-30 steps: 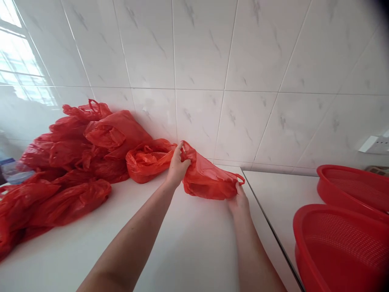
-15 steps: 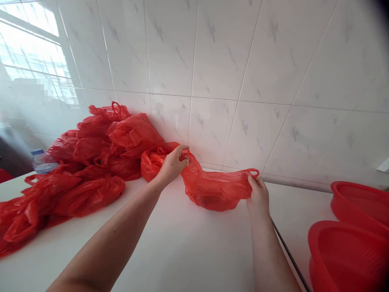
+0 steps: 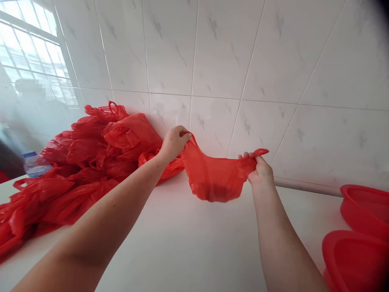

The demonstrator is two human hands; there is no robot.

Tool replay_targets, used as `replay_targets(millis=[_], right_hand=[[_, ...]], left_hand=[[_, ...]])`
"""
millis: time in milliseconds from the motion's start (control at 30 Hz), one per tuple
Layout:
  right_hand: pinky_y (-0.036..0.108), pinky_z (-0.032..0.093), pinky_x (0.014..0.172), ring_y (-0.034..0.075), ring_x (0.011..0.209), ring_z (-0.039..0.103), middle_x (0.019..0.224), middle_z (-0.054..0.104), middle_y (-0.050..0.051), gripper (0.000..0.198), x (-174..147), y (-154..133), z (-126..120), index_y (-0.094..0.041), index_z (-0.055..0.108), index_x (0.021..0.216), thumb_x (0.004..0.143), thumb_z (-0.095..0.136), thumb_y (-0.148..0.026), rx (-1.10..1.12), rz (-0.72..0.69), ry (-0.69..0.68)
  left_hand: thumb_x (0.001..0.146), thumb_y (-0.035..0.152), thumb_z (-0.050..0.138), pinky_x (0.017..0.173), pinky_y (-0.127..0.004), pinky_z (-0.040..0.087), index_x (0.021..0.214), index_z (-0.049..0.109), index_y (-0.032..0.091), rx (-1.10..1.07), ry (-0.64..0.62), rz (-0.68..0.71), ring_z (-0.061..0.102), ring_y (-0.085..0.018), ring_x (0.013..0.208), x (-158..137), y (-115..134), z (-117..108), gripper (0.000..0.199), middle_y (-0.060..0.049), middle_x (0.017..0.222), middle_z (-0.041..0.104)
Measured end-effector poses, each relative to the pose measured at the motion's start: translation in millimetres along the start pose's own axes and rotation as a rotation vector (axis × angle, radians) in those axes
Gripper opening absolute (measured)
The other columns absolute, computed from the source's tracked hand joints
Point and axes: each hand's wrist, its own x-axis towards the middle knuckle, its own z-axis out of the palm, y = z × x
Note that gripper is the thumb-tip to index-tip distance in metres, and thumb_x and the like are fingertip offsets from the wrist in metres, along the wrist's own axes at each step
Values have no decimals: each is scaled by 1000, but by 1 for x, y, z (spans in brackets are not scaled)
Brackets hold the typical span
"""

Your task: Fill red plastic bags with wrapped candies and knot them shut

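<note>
A thin red plastic bag (image 3: 217, 176) hangs stretched between my two hands, with a darker shape showing through its lower part. My left hand (image 3: 175, 141) is closed on its left handle. At the opposite side, my right hand (image 3: 259, 167) grips the right handle, whose tip sticks out past my fingers. Just behind my left wrist, another red bag (image 3: 172, 168) lies on the white table (image 3: 182, 243). Left of it rises a heap of red plastic bags (image 3: 91, 142); what they hold cannot be made out.
Two red plastic baskets (image 3: 358, 251) stand at the right edge, partly cut off. A clear plastic bottle with a blue cap (image 3: 35, 164) is behind the heap at the far left. A tiled wall (image 3: 219, 61) borders the table's back.
Both my hands have risen, lifting the bag and pulling its top edge taut. My right hand has moved slightly to the right. The view has shifted a little.
</note>
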Motion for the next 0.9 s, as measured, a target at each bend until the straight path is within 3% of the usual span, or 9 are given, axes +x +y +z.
replay_targets(millis=[200, 267, 400, 500, 600, 633, 700, 800, 900], right_hand=[[17, 24, 32, 4, 35, 22, 46, 37, -9, 17, -23, 15, 7, -19, 54, 73, 78, 58, -35, -122, 33, -276], [18, 20, 33, 4, 36, 22, 49, 42, -8, 25, -35, 24, 4, -19, 60, 90, 76, 57, -40, -319, 21, -400], [17, 27, 42, 6, 44, 36, 60, 53, -9, 66, -63, 34, 5, -29, 45, 131, 67, 59, -16, -686, 81, -648], [21, 35, 50, 9, 55, 47, 63, 55, -7, 55, -77, 37, 13, -27, 55, 118, 64, 58, -13, -742, 158, -738], [24, 36, 50, 11, 54, 46, 60, 53, -3, 8, -77, 43, 17, -20, 60, 76, 69, 60, -22, -730, 189, -636], [24, 35, 48, 10, 51, 43, 56, 50, -4, 8, -74, 45, 16, -19, 56, 69, 70, 61, -25, -717, 186, -582], [23, 33, 46, 9, 48, 40, 54, 47, -4, 13, -67, 51, 11, -19, 54, 66, 72, 62, -28, -693, 169, -510], [22, 34, 46, 10, 51, 43, 60, 52, -3, 8, -57, 56, 3, -19, 56, 71, 73, 59, -26, -724, 159, -525], [22, 34, 44, 9, 47, 41, 59, 53, -4, 8, -52, 54, -5, -20, 57, 79, 76, 58, -28, -817, 164, -625]], left_hand=[[81, 34, 59, 67, -30, 53, 76, 50, 18, -277, -207, -100, 61, -13, 67, -18, 5, 7, 19, -2, 75, 60], [78, 28, 64, 74, -31, 52, 76, 51, 18, -348, -275, -133, 61, -12, 70, -23, 3, 13, 16, -2, 77, 61], [76, 25, 67, 75, -32, 50, 79, 55, 17, -351, -446, -111, 61, -12, 73, -32, 1, 27, 15, -2, 78, 63], [77, 27, 68, 74, -32, 50, 86, 57, 17, -462, -653, -43, 62, -15, 79, -41, 4, 38, 17, -5, 87, 63], [78, 27, 66, 72, -31, 51, 103, 55, 22, -450, -506, 42, 60, -16, 88, -53, 0, 45, 28, -8, 109, 59], [78, 27, 67, 73, -31, 50, 105, 55, 23, -376, -403, 86, 59, -16, 89, -57, -4, 48, 30, -7, 112, 58], [72, 27, 73, 77, -32, 49, 104, 58, 24, -190, -307, 185, 57, -18, 93, -63, -15, 52, 36, -6, 109, 59], [66, 24, 77, 80, -32, 47, 102, 63, 25, -58, -396, 263, 55, -19, 96, -69, -33, 60, 39, -5, 103, 59], [77, 24, 65, 73, -28, 45, 80, 63, 21, -134, -376, 149, 56, -16, 82, -70, -49, 68, 5, -2, 84, 60]])
